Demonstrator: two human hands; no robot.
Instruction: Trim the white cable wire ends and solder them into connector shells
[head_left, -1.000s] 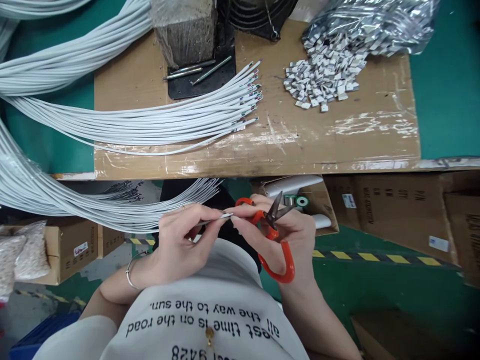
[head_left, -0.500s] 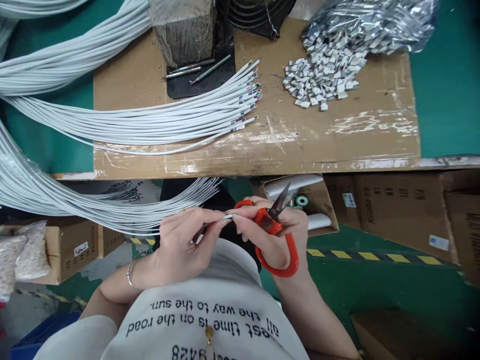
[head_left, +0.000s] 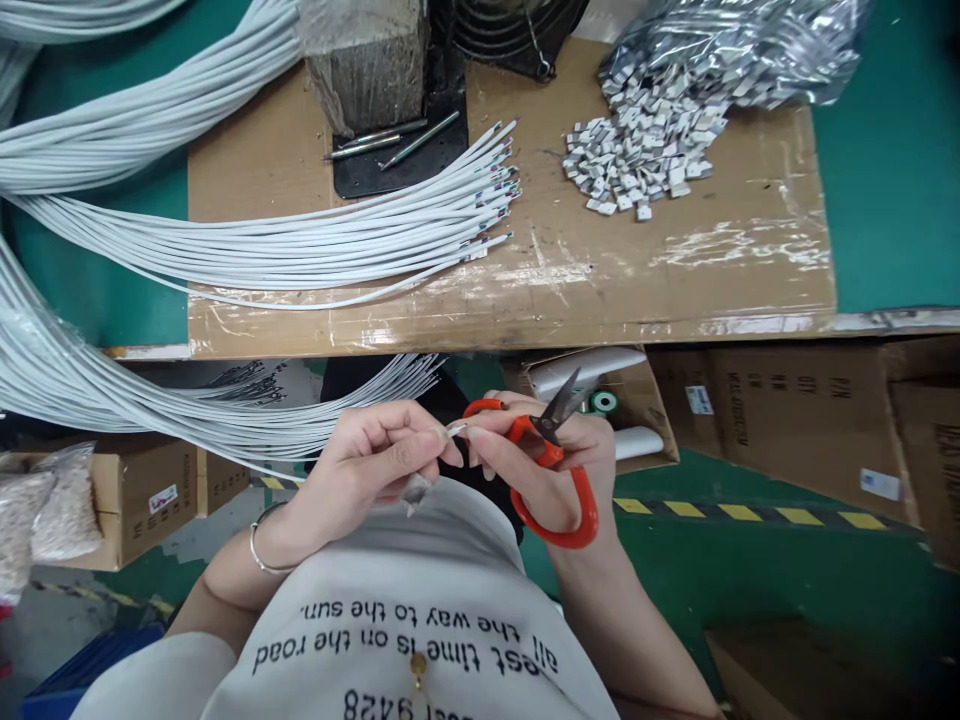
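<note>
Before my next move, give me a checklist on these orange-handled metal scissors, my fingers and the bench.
1. Orange-handled metal scissors in right hand: ok.
2. Dark blades pointing away from the slim white piece at the fingertips: ok.
3. Left hand at that piece: ok.
4. Piece's condition: cannot tell; small, partly covered.
5. Round white cables on brown cardboard sheet, ends apart from the heap of small white rectangular bits: ok.
</note>
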